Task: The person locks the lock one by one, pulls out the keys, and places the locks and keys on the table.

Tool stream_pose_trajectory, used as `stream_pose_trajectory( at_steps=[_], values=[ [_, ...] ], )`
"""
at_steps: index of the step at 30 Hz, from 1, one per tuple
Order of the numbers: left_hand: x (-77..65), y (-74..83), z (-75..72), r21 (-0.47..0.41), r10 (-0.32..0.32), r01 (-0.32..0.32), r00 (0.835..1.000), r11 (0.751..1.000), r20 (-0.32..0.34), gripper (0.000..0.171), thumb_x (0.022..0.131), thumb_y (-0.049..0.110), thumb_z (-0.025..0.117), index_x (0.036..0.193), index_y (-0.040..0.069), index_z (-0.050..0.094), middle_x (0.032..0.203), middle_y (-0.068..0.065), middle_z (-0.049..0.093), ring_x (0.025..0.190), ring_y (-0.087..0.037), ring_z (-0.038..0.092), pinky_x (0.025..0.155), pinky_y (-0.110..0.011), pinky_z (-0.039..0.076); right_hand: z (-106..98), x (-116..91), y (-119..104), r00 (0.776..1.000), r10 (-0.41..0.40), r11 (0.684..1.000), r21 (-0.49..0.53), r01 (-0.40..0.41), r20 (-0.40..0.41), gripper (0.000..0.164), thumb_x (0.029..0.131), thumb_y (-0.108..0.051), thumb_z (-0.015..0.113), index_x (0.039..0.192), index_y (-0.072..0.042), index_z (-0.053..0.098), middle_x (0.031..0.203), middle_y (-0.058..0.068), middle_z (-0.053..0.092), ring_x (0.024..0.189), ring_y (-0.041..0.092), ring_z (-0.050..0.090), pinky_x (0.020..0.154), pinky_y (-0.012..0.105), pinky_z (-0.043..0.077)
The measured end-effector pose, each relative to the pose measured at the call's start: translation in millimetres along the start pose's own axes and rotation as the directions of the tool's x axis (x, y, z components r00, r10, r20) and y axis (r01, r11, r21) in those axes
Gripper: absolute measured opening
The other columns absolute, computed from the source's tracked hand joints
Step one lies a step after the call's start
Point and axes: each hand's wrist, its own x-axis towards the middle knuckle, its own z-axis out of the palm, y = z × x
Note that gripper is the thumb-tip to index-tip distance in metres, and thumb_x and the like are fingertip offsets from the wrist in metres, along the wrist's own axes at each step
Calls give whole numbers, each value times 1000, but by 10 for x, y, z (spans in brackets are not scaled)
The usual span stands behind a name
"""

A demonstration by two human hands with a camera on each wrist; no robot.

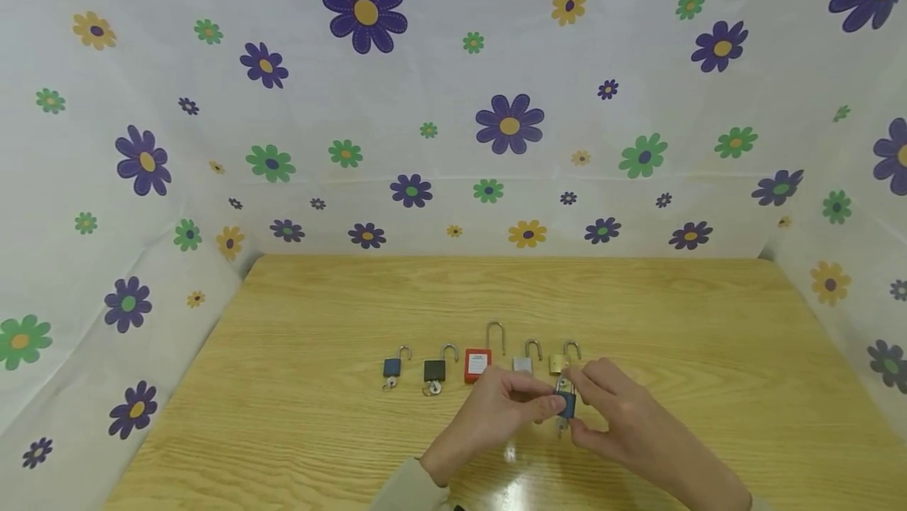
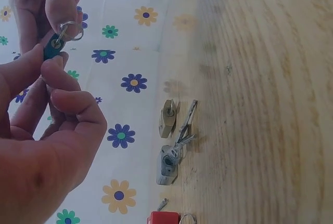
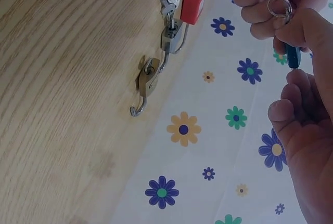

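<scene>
A small blue padlock [image 1: 568, 406] is held up in front of me between both hands, its keys on a ring [image 2: 72, 30] hanging from its base. My left hand [image 1: 499, 407] pinches its body between thumb and fingers. On the other side, my right hand [image 1: 627, 420] has its index finger by the top of the shackle and its thumb low by the keyhole end, gripping the lock. Fingers partly cover the shackle, so whether it is fully locked cannot be told. Nearest behind the hands lies a brass padlock [image 3: 149, 77] with its shackle open.
In the same row on the wooden table [image 1: 319, 448] lie a silver padlock [image 2: 167, 166], a red padlock [image 1: 478, 366], a black padlock [image 1: 434, 371] and another blue padlock [image 1: 392, 367], all with open shackles. A flowered cloth [image 1: 439, 86] hangs behind and at both sides.
</scene>
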Motion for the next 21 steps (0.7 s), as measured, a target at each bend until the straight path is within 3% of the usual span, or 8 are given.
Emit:
stream_pose_trajectory(
  at_steps=[5,13,15,18,21],
  values=[
    [-5,-7,4,-12,0,0,1000,1000,3,19,87,24,74,93,7,79,87,-11,77,68,-4,62,58,-23,51,19,-8,-7,1000,12,1000,-26,-12,9,34,70,-4,68,105,0,68,92,-2,56,80,4,46,63,13,47],
    [3,30,7,-21,-59,59,998,998,8,20,87,30,73,95,13,78,90,-5,76,79,-16,69,67,-28,55,32,-5,1,1000,-19,999,-28,18,-19,34,76,-7,69,109,3,67,94,3,59,82,10,50,63,18,50],
    [11,26,9,-16,-55,55,998,998,-5,20,86,30,74,95,12,78,89,-6,77,79,-19,70,66,-29,56,36,-8,5,1000,-12,999,-40,11,-16,34,82,-11,68,111,5,67,95,3,60,83,10,52,64,19,51],
    [27,15,13,-12,-57,57,997,998,-47,18,86,28,75,94,12,78,90,-5,77,79,-16,70,66,-30,56,57,-17,9,999,-5,999,-47,4,-35,40,96,-25,56,116,8,65,95,5,61,85,13,55,66,23,54],
    [33,23,10,-26,-73,70,993,997,-97,17,86,28,75,93,13,78,92,-4,77,81,-12,69,70,-35,56,92,-43,10,996,14,999,-44,-18,-92,53,101,-36,43,115,10,65,93,6,63,82,15,58,65,25,56]
  ],
)
